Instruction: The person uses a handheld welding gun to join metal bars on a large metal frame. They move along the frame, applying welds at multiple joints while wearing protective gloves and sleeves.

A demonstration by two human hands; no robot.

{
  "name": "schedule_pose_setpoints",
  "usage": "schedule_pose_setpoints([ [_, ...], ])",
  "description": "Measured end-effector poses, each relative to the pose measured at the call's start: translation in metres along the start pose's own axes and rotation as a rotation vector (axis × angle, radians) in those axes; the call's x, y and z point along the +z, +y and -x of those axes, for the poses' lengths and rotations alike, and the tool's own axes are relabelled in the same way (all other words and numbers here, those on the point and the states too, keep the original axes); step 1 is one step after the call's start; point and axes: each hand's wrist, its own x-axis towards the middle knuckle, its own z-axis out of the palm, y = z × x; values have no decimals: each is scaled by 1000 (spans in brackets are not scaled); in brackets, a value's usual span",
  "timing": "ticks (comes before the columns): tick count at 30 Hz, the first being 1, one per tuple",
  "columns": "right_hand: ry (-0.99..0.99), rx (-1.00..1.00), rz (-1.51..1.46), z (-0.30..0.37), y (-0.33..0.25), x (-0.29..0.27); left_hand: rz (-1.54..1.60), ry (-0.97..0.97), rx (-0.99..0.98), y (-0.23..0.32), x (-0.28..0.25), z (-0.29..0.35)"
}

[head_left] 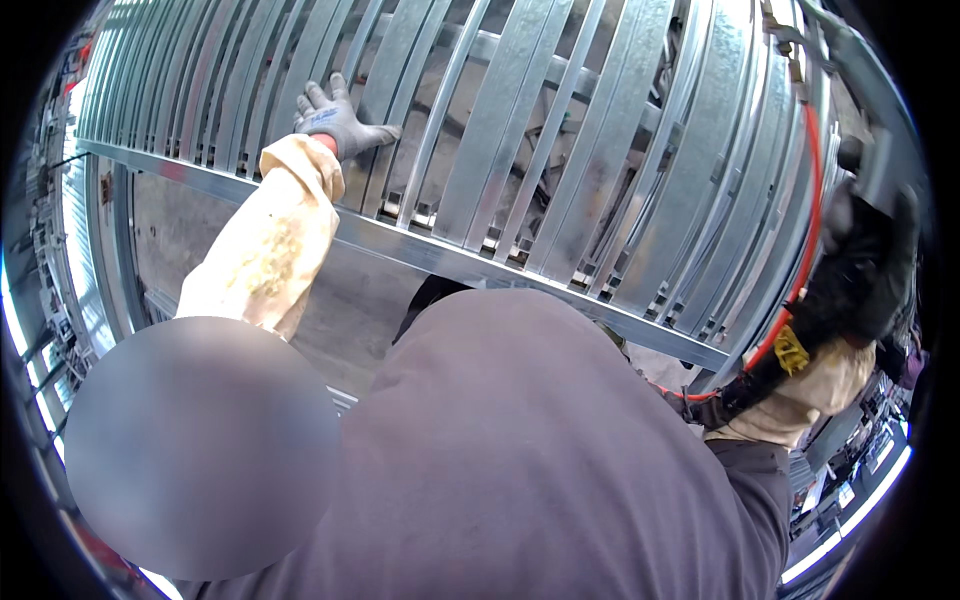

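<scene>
My left hand (345, 122), in a grey work glove, lies with its fingers spread on a row of galvanized metal slats (505, 130). A stained cream sleeve covers that forearm. At the far right my right hand (895, 255), in a dark glove, is blurred and seems wrapped around a black tool (850, 255) whose kind I cannot make out. A thick black cable (745, 395) with yellow tape (791, 350) runs along the right forearm. Beside it curves a thin red hose (812, 210).
A metal rail (390, 235) borders the slats on my side, close to my body. Through the gaps, loose dark pieces show underneath. A grey upright part (840, 40) stands at the upper right. Shelving and equipment (50, 320) crowd the left rim. A blurred disc covers the lower left.
</scene>
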Motion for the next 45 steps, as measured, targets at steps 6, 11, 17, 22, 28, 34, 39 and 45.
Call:
schedule_pose_setpoints([
  [6,-363,321,-98,-25,70,86,-130,-29,15,-3,3,22],
  [11,-831,594,-88,-30,99,123,-143,25,67,1,11,16],
  [17,-1122,711,36,-38,132,183,-175,29,60,7,10,12],
  [22,-1228,751,-3,-45,163,232,-194,69,76,-5,14,10],
  [28,-1276,573,-10,-52,169,264,-277,92,104,-17,11,7],
  [34,-1288,534,-45,-57,177,283,-186,85,229,-36,8,3],
  [39,-1348,625,-4,-56,181,292,-161,81,222,-43,9,10],
  [45,-1360,576,-20,-55,193,297,-105,114,218,-47,14,8],
])
